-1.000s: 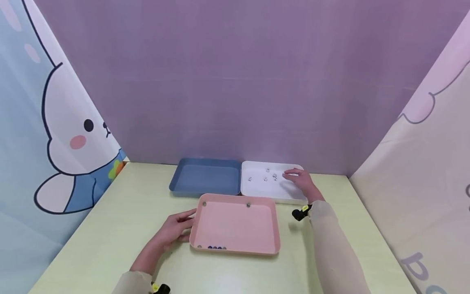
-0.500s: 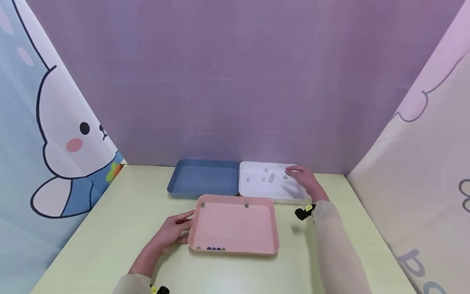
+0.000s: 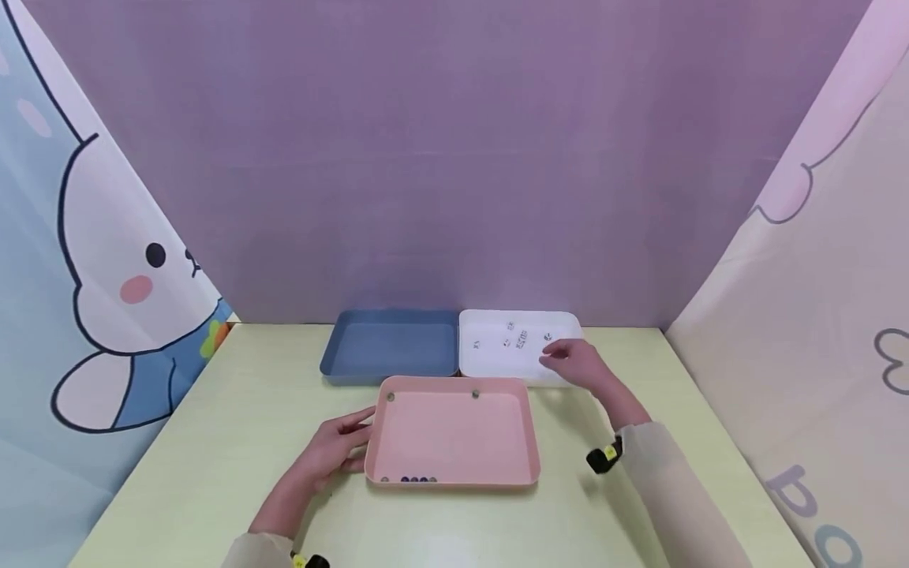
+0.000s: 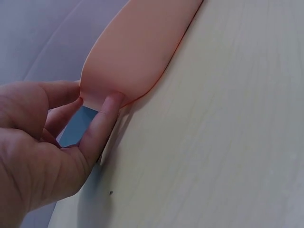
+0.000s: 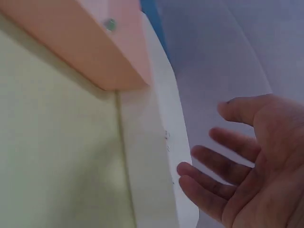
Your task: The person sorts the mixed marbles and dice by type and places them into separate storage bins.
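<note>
My left hand (image 3: 339, 446) touches the left side of the pink tray (image 3: 454, 430); in the left wrist view its fingertips rest against the tray's outer wall. Inside this tray sit small glass balls: dark blue and greyish ones (image 3: 414, 479) along the near edge, and two greenish ones by the far edge, including a far-edge ball (image 3: 476, 394). My right hand (image 3: 578, 364) hovers over the right front of the white tray (image 3: 490, 364), palm bare and fingers loosely spread in the right wrist view. Several small clear, dark-patterned pieces (image 3: 521, 339) lie in the white tray, one (image 3: 548, 337) just beyond my right fingertips.
A blue tray (image 3: 390, 347) stands at the back left, beside the white one. All three trays sit on a pale yellow table (image 3: 277, 379). A purple cloth (image 3: 454, 158) rises behind, with printed cloths at both sides.
My right hand has drawn back toward the near side of the white tray, leaving one patterned piece in view beyond its fingers. My left hand stays at the pink tray.
</note>
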